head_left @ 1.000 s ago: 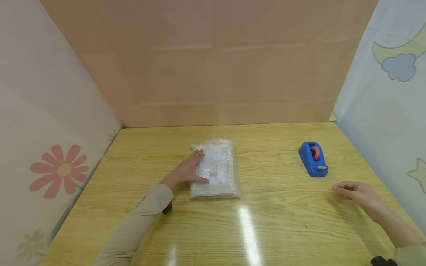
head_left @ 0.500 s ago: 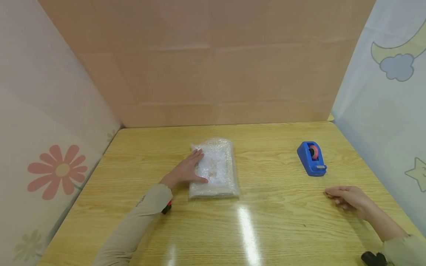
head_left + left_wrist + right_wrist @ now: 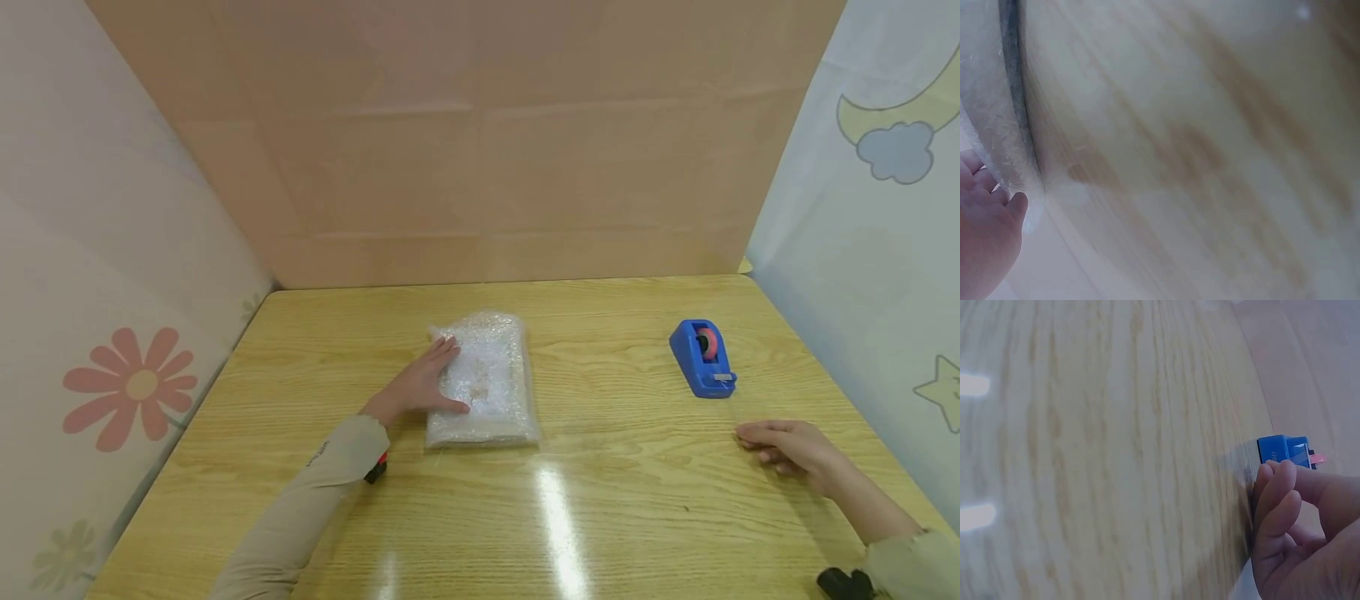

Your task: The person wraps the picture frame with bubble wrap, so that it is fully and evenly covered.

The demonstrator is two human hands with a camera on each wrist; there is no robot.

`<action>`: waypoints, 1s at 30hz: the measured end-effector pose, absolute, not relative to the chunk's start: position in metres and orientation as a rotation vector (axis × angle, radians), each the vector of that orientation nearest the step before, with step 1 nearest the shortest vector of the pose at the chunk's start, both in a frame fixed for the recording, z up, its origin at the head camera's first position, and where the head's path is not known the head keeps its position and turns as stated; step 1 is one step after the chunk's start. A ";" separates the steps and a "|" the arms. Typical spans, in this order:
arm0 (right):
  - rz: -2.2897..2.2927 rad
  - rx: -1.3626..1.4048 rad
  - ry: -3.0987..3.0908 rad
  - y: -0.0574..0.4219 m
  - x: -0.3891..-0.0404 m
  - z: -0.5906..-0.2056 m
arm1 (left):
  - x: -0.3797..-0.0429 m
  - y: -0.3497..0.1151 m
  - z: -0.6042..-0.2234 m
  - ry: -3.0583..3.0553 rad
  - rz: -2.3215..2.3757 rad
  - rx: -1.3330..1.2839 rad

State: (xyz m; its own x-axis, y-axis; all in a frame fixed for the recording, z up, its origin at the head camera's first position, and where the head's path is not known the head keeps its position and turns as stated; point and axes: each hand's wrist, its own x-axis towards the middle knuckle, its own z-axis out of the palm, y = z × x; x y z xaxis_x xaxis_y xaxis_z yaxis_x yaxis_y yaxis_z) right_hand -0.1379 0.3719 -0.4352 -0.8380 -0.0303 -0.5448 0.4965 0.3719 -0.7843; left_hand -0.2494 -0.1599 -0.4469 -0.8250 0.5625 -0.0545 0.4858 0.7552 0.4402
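A flat white item wrapped in bubble wrap, a bubble-wrapped package (image 3: 487, 383), lies on the table left of its middle. My left hand (image 3: 423, 383) rests on the package's left side, thumb and fingers spread. In the left wrist view that hand (image 3: 988, 225) touches the wrap at the left edge. My right hand (image 3: 795, 450) is just in front of the blue tape dispenser (image 3: 703, 360), thumb and forefinger together. They seem to pinch the end of a clear tape strip, faintly visible toward the cutter. In the right wrist view, the fingertips of this hand (image 3: 1297, 531) overlap the dispenser (image 3: 1279, 449).
The wooden table (image 3: 615, 500) has glossy light reflections near its front. A brown paper-like panel (image 3: 480, 167) stands along the back edge. Pale printed sheets (image 3: 862, 250) hang at the left and right sides.
My right hand has turned and shifted slightly left and nearer to me, thumb and forefinger still together. The left hand, package and tape dispenser stay in place.
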 end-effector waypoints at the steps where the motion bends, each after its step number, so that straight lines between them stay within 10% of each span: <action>1: -1.473 0.397 2.164 0.372 -0.138 -0.435 | -0.249 -0.160 -0.447 2.769 0.619 0.835; 30: -1.172 0.015 3.159 0.353 -0.160 -0.445 | -0.251 -0.161 -0.448 2.761 0.629 0.827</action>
